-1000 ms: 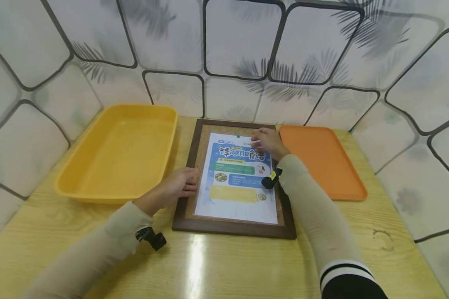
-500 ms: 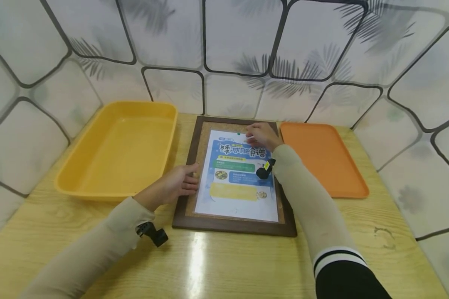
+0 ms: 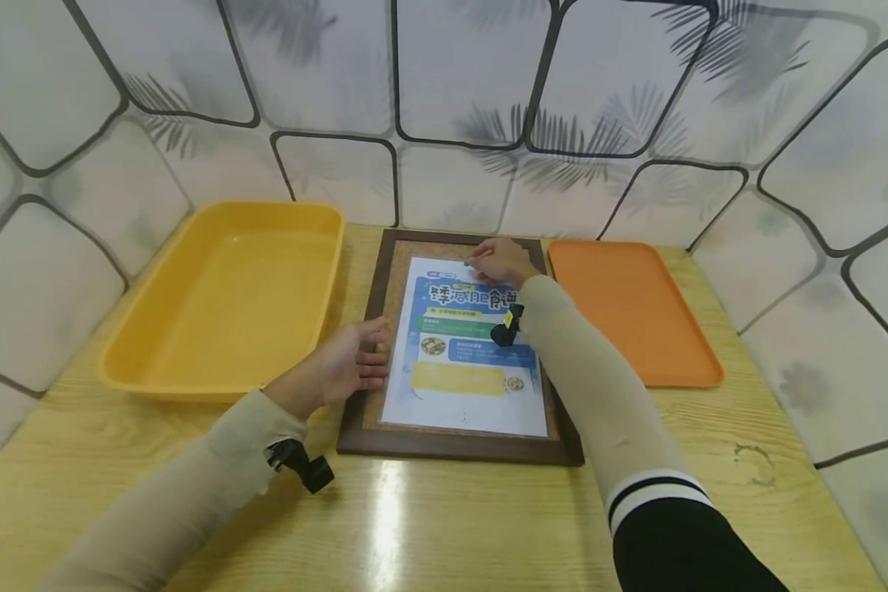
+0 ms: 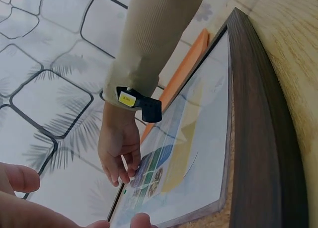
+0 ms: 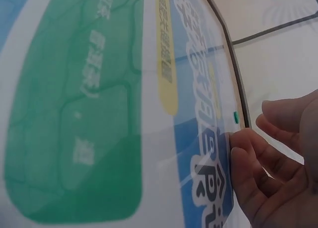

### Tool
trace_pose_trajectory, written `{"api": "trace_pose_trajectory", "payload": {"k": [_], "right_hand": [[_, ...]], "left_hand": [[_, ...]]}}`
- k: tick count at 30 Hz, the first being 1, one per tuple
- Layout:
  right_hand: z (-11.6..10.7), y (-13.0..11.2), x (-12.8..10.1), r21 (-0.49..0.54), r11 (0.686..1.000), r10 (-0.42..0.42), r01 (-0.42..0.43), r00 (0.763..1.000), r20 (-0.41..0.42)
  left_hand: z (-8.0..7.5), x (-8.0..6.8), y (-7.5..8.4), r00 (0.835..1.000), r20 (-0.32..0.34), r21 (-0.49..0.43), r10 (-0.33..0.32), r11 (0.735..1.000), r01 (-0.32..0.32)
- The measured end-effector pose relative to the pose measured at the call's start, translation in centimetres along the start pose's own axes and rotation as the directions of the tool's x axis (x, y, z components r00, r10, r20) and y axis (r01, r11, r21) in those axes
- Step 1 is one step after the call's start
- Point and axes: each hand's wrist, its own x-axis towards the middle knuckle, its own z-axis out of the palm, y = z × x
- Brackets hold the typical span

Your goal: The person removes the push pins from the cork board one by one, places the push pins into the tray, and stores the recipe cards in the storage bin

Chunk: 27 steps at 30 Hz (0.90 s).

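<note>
Right hand [image 3: 499, 261] fingertips near green pin [image 5: 235, 117]; left hand [image 3: 340, 367] touching frame [image 3: 355, 411].

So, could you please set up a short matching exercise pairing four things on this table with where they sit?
Things:
1. yellow tub
2. orange tray
3. poster
4. green pin

Places:
A. at the poster's top edge
B. inside the brown frame
C. left of the frame
D. right of the frame

Pairs: 1-C, 2-D, 3-B, 4-A

Glossy paper poster [image 3: 464, 353], dark wooden frame [image 3: 459, 448], cork backing, glossy wood table [image 3: 429, 526]
</note>
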Motion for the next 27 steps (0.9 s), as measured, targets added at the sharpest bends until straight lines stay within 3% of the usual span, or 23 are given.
{"api": "trace_pose_trajectory", "payload": {"k": [9, 18, 22, 27], "right_hand": [[0.5, 0.1, 0.7, -0.149, 0.985, -0.094, 0.089, 0.995, -0.027], [1.1, 0.3, 1.8, -0.341, 0.937, -0.111, 0.079, 0.991, -0.077], [1.3, 0.1, 2.1, -0.362, 0.931, -0.085, 0.050, 0.993, -0.081], [1.3, -0.5, 1.6, -0.297, 0.955, -0.026, -0.012, 0.992, -0.125]], "left_hand": [[0.3, 0.3, -0.2, 1.000, -0.027, -0.024, -0.006, 1.000, 0.006], [0.9, 0.6, -0.4, 0.998, -0.040, -0.076, -0.040, 0.996, 0.037], [0.9, 0.6, -0.3, 0.997, -0.062, -0.064, -0.052, 0.997, 0.048], [0.9, 0.7, -0.2, 0.996, -0.063, -0.073, -0.058, 0.996, 0.053]]}}
